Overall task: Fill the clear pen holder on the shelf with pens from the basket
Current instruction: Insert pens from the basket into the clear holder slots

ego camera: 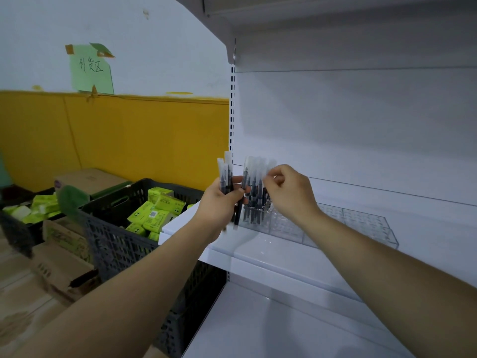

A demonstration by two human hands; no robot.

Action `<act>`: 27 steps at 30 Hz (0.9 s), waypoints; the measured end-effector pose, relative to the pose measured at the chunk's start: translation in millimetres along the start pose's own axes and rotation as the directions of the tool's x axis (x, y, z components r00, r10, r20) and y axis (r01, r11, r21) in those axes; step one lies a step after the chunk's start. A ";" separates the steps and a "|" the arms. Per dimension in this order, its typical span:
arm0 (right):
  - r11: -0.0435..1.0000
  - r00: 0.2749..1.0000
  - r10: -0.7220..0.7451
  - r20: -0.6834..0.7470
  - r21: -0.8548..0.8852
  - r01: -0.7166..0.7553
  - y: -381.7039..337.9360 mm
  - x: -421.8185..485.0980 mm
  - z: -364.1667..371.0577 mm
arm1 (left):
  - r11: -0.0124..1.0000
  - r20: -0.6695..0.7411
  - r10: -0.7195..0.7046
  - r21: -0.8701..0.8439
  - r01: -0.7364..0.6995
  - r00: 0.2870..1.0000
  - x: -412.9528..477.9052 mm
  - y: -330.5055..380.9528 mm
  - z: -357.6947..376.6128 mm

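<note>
Black pens (225,177) in left hand (219,202)

Your left hand (219,202) at frame centre gripping a bundle of black pens (225,177), your right hand (291,195) pinching a capped pen (270,165) standing in the left end of the clear pen holder (361,226), white shelf (271,257) beneath, dark basket (116,244) of green tissue packs (154,215) at left.

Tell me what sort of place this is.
Probably a small shop or its stockroom during restocking: white slotted retail shelving, a dark crate of green tissue packs, and cardboard boxes on the floor.
</note>
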State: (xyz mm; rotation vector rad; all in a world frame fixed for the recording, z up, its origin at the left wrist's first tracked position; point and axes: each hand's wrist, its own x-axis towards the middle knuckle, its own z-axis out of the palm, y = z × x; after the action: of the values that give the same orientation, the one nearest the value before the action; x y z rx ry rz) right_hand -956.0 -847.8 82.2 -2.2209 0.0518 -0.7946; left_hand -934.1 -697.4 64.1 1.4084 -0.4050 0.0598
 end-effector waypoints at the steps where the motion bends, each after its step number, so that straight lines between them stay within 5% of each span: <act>1: 0.997 1.000 0.004 -0.011 0.074 -0.003 -2.8 0.8 -3.4 | 1.000 0.029 0.001 -0.009 0.000 1.000 -0.4 0.8 2.0; 6: 0.977 0.994 0.003 0.106 0.212 -0.025 -10.5 3.3 -14.9 | 1.000 0.160 0.007 -0.025 -0.003 0.987 -3.7 4.0 20.4; 12: 0.926 0.984 0.131 -0.118 0.368 -0.080 0.3 22.1 -32.8 | 0.990 0.001 -0.139 -0.022 0.139 0.990 4.5 -5.5 27.4; 15: 0.937 0.971 0.150 -0.188 0.340 -0.079 16.3 35.7 -38.1 | 0.986 -0.023 -0.168 0.018 0.168 0.986 7.2 -9.7 25.7; 27: 0.963 0.985 0.140 -0.096 0.247 -0.113 41.6 61.4 -9.2 | 0.981 -0.098 -0.161 0.091 0.170 0.982 18.5 -23.3 12.4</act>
State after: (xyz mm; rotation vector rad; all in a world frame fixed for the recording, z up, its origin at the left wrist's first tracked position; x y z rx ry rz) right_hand -903.3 -900.0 91.1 -1.9234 0.1438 -0.8097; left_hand -913.4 -717.0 49.1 1.5266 -0.2111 0.0081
